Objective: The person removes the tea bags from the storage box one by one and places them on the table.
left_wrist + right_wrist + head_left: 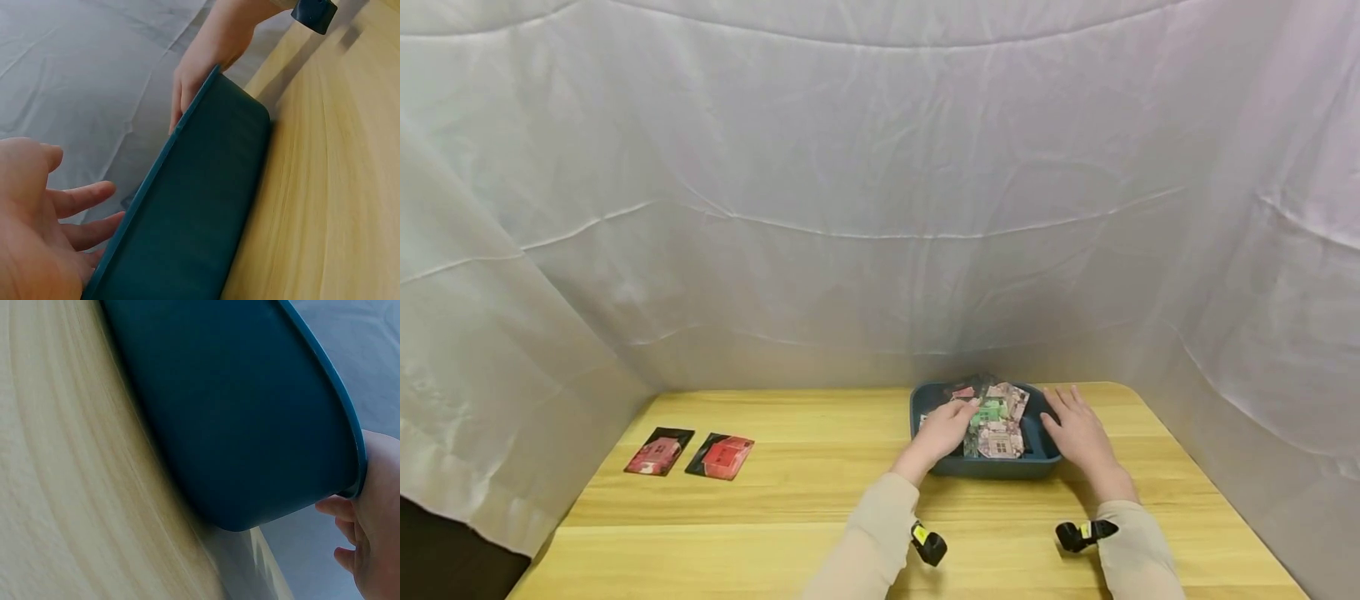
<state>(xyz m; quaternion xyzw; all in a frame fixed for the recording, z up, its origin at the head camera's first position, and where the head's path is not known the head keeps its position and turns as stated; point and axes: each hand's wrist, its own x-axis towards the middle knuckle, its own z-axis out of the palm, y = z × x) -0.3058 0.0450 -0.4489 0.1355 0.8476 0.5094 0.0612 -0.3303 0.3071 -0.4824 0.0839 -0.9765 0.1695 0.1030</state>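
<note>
In the frame's lower right, the left hand (946, 429), fingers loosely extended, partly hid picture cards (1000, 440) in the blue bin (992, 469); the right hand (1081, 435) spread, empty, at its rim. Yellow labels (922, 534) were too small to read.

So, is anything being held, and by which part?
I can't tell whether the left hand holds any cards in the bin; its grip is hidden. The right hand looks open at the bin's rim.

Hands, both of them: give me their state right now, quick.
Left hand: open, reaching over the picture cards in the blue bin; no grip visible.
Right hand: open, fingers spread at the bin's right rim.
</note>
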